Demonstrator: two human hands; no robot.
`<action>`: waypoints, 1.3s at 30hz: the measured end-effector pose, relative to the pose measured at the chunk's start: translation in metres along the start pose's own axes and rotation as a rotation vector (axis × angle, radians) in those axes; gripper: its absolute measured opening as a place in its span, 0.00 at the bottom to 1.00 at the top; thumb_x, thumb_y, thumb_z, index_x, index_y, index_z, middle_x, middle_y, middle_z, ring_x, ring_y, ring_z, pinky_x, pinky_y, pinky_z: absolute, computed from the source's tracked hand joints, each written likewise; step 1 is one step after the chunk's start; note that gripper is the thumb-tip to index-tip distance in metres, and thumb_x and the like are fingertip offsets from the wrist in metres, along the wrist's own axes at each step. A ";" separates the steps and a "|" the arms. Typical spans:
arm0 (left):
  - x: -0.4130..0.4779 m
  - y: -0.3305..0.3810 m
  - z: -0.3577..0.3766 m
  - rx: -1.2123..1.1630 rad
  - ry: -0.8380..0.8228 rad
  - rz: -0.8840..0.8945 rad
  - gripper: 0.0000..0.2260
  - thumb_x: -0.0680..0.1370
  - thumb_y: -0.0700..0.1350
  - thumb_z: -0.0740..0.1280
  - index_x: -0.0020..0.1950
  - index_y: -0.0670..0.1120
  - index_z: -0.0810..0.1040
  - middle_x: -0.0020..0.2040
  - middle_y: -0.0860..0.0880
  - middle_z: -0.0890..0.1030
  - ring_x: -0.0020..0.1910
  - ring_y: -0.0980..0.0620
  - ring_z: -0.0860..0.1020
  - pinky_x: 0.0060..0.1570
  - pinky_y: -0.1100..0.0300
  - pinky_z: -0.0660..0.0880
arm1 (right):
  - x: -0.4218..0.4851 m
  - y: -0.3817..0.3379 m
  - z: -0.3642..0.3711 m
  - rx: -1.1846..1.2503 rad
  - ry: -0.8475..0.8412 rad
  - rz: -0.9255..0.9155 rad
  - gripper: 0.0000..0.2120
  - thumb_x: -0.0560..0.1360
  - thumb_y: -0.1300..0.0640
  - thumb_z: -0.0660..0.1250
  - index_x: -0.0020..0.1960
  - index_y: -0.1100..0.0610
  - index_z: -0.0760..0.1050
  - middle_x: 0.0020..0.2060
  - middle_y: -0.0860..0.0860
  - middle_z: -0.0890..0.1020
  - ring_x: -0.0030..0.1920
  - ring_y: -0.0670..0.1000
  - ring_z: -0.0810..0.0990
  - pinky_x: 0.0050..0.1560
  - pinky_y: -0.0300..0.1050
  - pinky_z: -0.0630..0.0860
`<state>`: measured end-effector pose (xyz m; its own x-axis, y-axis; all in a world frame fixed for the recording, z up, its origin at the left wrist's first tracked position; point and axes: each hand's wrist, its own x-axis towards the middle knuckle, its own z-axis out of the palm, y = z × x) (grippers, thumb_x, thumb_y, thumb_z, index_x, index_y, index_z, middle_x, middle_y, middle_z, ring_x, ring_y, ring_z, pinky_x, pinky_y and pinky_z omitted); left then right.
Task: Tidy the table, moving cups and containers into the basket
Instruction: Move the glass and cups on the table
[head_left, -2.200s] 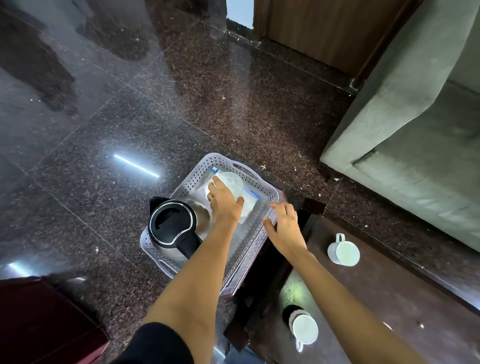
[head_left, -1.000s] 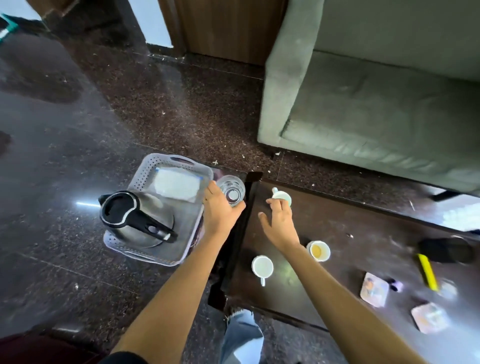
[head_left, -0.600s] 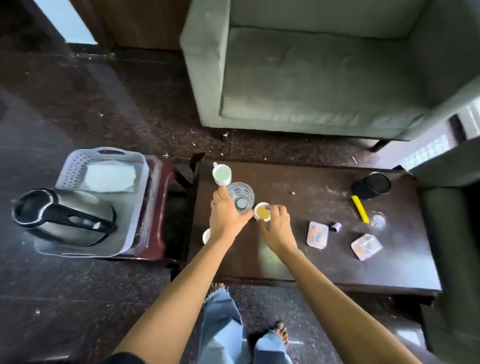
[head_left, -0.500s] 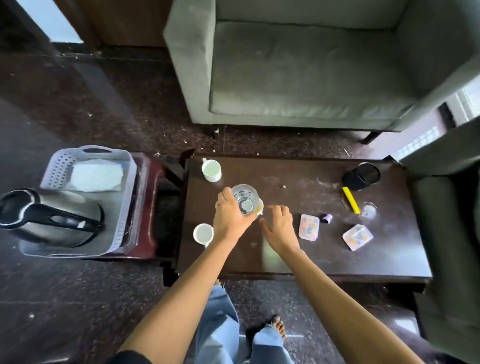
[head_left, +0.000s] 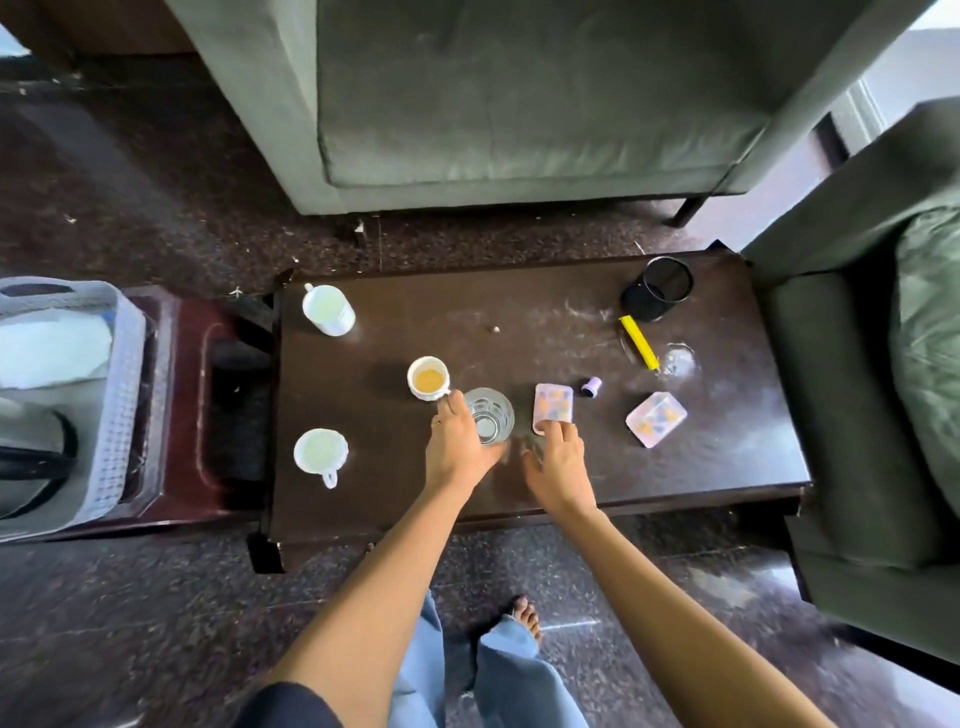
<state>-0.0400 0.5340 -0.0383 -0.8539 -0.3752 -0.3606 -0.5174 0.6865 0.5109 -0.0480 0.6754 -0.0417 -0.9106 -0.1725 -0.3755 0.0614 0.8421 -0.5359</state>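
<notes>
Glass (head_left: 488, 423) in grip of left hand (head_left: 460, 447), fingers curled round its wall, near the middle of the table (head_left: 519, 322), between tea cup (head_left: 428, 378) and pink container (head_left: 553, 410); resting or lifted, cannot tell. Right hand (head_left: 558, 462) loose and spread, fingertips touching the near edge of that container, pinching nothing yet. To do it well: slide the thumb under the container edge and close firmly before lifting, hold the glass upright and away from the tea cup, then carry both left to the basket (head_left: 127, 374), well apart on the side stand (head_left: 197, 415).
</notes>
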 end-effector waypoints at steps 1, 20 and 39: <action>0.000 0.001 0.008 0.002 -0.003 -0.006 0.37 0.64 0.54 0.77 0.64 0.41 0.64 0.60 0.42 0.72 0.58 0.40 0.75 0.51 0.47 0.77 | 0.000 0.007 0.000 0.002 -0.002 0.005 0.17 0.75 0.62 0.64 0.63 0.63 0.69 0.60 0.60 0.71 0.55 0.62 0.70 0.58 0.56 0.69; 0.003 0.003 0.059 0.090 -0.073 -0.043 0.37 0.63 0.53 0.79 0.63 0.43 0.62 0.60 0.44 0.71 0.60 0.42 0.74 0.48 0.51 0.76 | -0.012 0.061 0.014 0.008 -0.048 0.059 0.15 0.76 0.63 0.63 0.62 0.62 0.69 0.59 0.59 0.70 0.55 0.60 0.70 0.59 0.53 0.69; 0.011 -0.082 -0.131 -0.389 0.340 -0.362 0.21 0.80 0.58 0.55 0.54 0.41 0.74 0.55 0.44 0.78 0.53 0.42 0.77 0.45 0.54 0.71 | -0.017 -0.110 0.016 0.194 -0.071 -0.112 0.12 0.75 0.59 0.66 0.58 0.60 0.72 0.50 0.53 0.77 0.53 0.55 0.76 0.54 0.49 0.74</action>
<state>-0.0149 0.3922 0.0179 -0.5582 -0.7619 -0.3284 -0.7045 0.2261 0.6727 -0.0325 0.5774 0.0118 -0.8855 -0.3009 -0.3542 0.0452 0.7027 -0.7101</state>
